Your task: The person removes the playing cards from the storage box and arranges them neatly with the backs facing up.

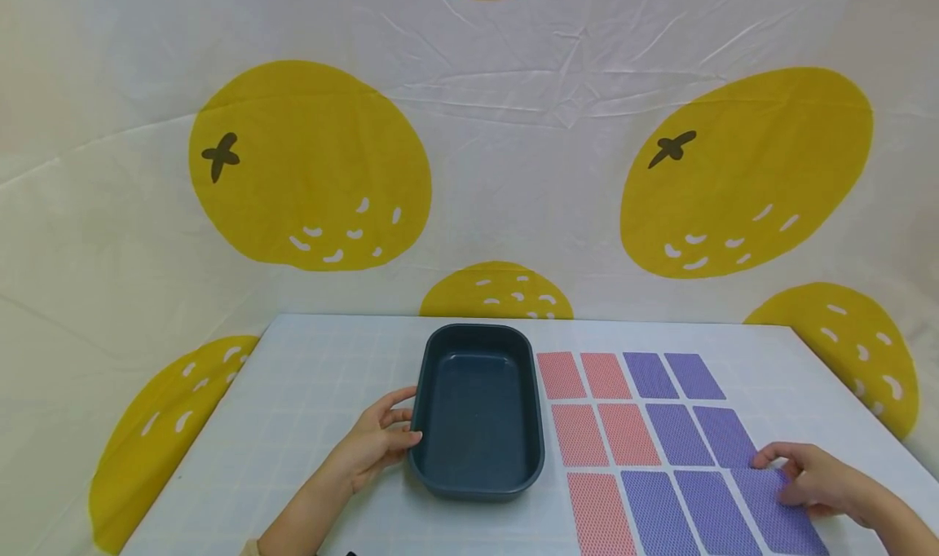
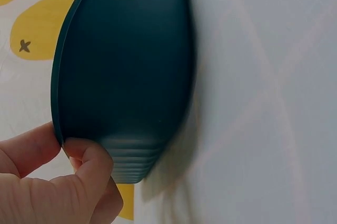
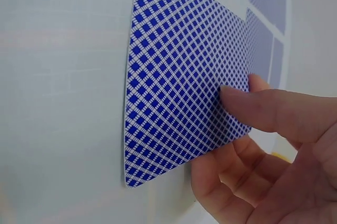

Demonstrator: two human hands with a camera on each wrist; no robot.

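Observation:
My left hand [image 1: 374, 442] grips the left rim of a deep, dark teal rectangular tray [image 1: 477, 413], which has rounded corners and nothing in it. In the left wrist view, thumb and fingers pinch the rim of the tray [image 2: 121, 61], whose smooth outer wall faces the camera. At the right, my right hand [image 1: 825, 483] pinches a blue-backed playing card [image 1: 778, 511] at the right end of the nearest row. The right wrist view has the thumb on the patterned face of this card [image 3: 174, 82] and the other fingers beneath, its near edge tilted off the table.
Rows of face-down cards lie right of the tray: red-backed cards [image 1: 579, 435] nearer it, blue-backed cards [image 1: 678, 434] farther right. The nearest row runs past the view's bottom edge. A white cloth with yellow fruit prints [image 1: 308, 165] stands behind the pale table [image 1: 293, 377].

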